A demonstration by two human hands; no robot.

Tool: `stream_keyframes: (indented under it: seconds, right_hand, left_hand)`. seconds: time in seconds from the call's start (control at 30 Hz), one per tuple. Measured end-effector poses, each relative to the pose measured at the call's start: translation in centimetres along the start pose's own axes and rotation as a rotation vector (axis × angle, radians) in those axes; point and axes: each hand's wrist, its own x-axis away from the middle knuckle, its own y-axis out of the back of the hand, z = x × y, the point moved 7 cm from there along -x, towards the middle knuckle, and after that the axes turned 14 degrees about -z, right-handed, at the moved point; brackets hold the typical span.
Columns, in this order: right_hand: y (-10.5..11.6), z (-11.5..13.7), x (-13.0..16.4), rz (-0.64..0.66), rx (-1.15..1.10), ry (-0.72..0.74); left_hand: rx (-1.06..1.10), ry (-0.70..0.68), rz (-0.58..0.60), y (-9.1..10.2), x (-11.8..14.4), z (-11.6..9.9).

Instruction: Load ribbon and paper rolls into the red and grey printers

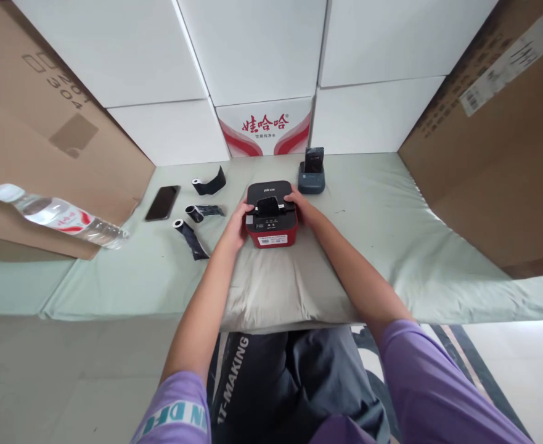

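The red and black label printer (272, 214) sits on the far end of a grey pillow (271, 283), which lies on the pale green mat (391, 246), centred directly ahead of the person. Both hands bracket the printer symmetrically: the left hand (238, 227) rests against its left side wall, and the right hand (299, 203) touches its right rear corner, so neither hand is nearer. The fingers of each hand are spread and curved around the casing, in contact with it; whether they bear any weight cannot be told. The printer's label slot and front sticker face the person, and its long axis runs from the person toward the wall of white boxes (262, 55). Left of the printer lie three partly unrolled black tape rolls (197, 213), then a dark phone (163, 202), all apart from the hands. Just behind the printer's right rear corner stands a smaller blue printer (312, 176), near the right hand but not touching it.
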Motion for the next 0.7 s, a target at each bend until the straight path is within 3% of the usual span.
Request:
stream_keyframes:
  seconds: [0.23, 0.4, 0.53, 0.63, 0.7]
  right_hand:
    - [0.1, 0.0, 0.0, 0.015, -0.033, 0.021]
    - [0.6, -0.2, -0.2, -0.069, 0.005, 0.083]
    - [2.1, -0.3, 3.5, -0.191, 0.121, 0.175]
    - [1.6, 0.0, 7.6, -0.045, 0.307, 0.308]
    - [1.2, 0.7, 9.1, -0.021, 0.432, 0.44]
  left_hand:
    - [0.096, -0.082, 0.018, 0.3, -0.9, 1.0]
    - [0.086, -0.159, -0.013, 0.7, -0.6, 1.1]
    - [0.022, -0.234, -0.108, 2.4, 2.2, 1.4]
    - [-0.039, -0.306, -0.021, 2.1, 4.7, 1.3]
    - [-0.073, -0.346, 0.028, 1.1, 5.2, 0.8]
